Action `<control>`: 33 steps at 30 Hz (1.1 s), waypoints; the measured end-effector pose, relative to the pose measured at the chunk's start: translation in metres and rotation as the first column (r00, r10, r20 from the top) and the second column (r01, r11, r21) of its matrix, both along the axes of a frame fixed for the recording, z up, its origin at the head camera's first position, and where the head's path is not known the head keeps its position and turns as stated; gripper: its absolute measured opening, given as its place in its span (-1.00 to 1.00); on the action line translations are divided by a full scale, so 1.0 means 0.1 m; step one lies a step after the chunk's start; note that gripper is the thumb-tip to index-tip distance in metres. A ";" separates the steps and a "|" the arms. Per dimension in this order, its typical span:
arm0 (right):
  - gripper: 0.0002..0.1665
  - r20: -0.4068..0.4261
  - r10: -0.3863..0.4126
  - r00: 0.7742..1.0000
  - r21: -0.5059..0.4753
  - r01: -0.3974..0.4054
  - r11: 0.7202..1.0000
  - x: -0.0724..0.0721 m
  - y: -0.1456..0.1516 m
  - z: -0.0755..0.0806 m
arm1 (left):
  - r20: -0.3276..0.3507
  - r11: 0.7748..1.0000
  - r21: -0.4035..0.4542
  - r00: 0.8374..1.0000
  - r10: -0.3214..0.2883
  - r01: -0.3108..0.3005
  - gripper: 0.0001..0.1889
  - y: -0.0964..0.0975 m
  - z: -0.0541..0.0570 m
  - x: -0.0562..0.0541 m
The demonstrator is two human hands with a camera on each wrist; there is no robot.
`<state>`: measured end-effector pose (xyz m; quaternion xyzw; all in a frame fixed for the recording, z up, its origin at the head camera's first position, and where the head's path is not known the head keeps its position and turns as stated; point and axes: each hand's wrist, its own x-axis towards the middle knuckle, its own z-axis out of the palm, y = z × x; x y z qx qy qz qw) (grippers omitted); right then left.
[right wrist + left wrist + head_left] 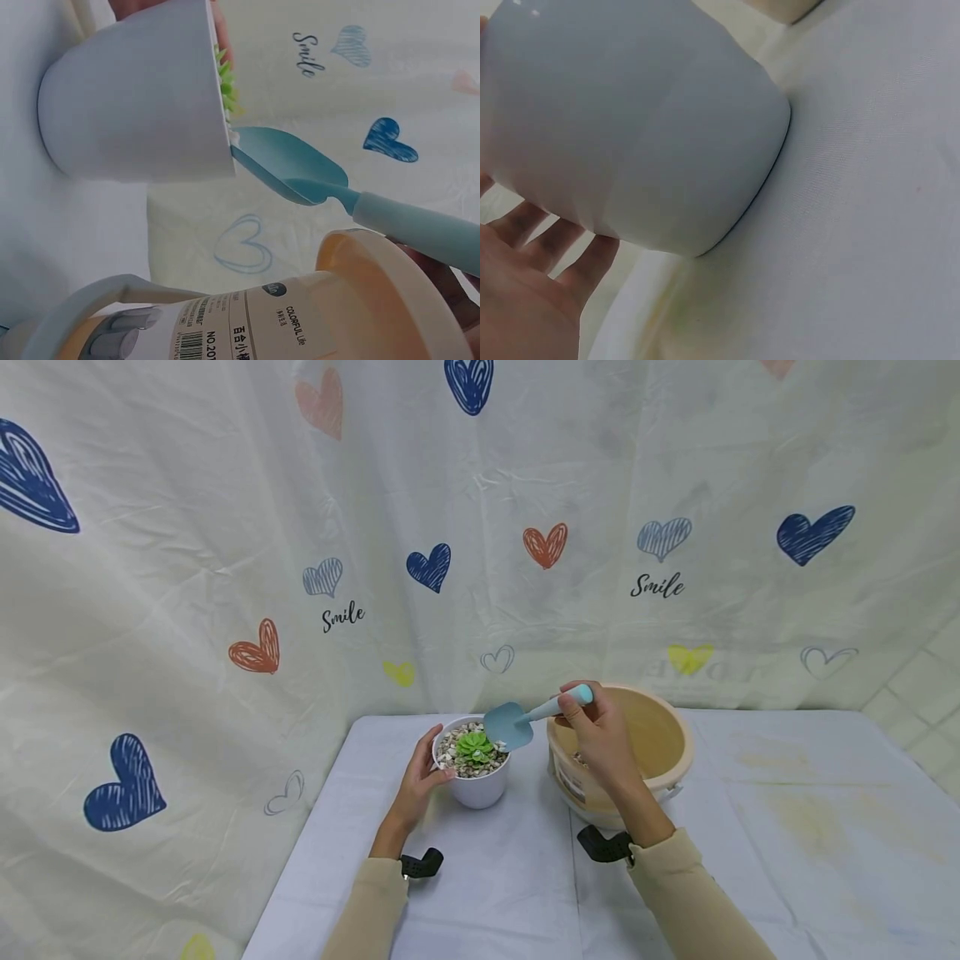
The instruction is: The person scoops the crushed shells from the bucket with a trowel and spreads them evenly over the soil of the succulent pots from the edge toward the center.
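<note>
A white flowerpot (480, 792) stands on the table, holding a green succulent (475, 746) ringed by small pebbles (491, 766). My left hand (414, 787) grips the pot from its left side, thumb at the front of the rim; its fingers (592, 266) lie against the pot wall in the left wrist view. With my right hand (606, 743) I hold a small blue trowel (510, 727) by its pale handle. The trowel's blade (289, 161) tilts down toward the pot, its tip right at the rim, where whitish pebbles show beside it.
Just right of the pot stands a peach-coloured bucket (684, 739) with a pale handle and a printed label (247, 319); my right forearm reaches over its front. A white cloth covers the table (510, 893). Behind hangs a heart-printed curtain (480, 468).
</note>
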<state>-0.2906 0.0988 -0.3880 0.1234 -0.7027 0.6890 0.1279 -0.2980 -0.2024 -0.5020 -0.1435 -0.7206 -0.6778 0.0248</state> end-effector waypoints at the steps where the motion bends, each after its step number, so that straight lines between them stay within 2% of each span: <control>1: -0.67 -0.002 0.001 1.000 0.001 -0.001 1.000 0.00 0.00 0.00 | 0.001 1.000 -0.004 1.000 0.001 -0.001 -0.17 0.00 0.00 0.00; 8: -0.69 -0.025 -0.014 1.000 -0.008 0.013 1.000 0.00 -0.01 0.00 | 0.005 1.000 -0.024 1.000 0.000 0.000 -0.14 0.02 -0.01 0.01; 14: -0.65 -0.052 0.008 0.999 -0.001 -0.008 1.000 0.02 -0.01 0.02 | 0.020 0.993 -0.101 0.998 0.060 -0.058 0.06 0.08 0.01 0.05; 18: -0.64 -0.059 0.011 0.998 0.010 -0.010 1.000 0.03 -0.01 0.02 | 0.012 0.986 -0.143 0.996 0.092 -0.089 0.12 0.11 0.01 0.06; 25: -0.65 -0.055 -0.021 0.998 -0.008 0.021 1.000 0.01 -0.01 0.00 | 0.002 0.987 -0.133 0.995 0.095 -0.094 0.09 0.11 -0.02 0.04; 33: -0.63 -0.056 -0.061 0.997 -0.010 0.061 0.998 0.02 -0.01 0.01 | 0.017 0.986 -0.132 0.994 0.104 -0.101 0.08 0.10 0.03 0.06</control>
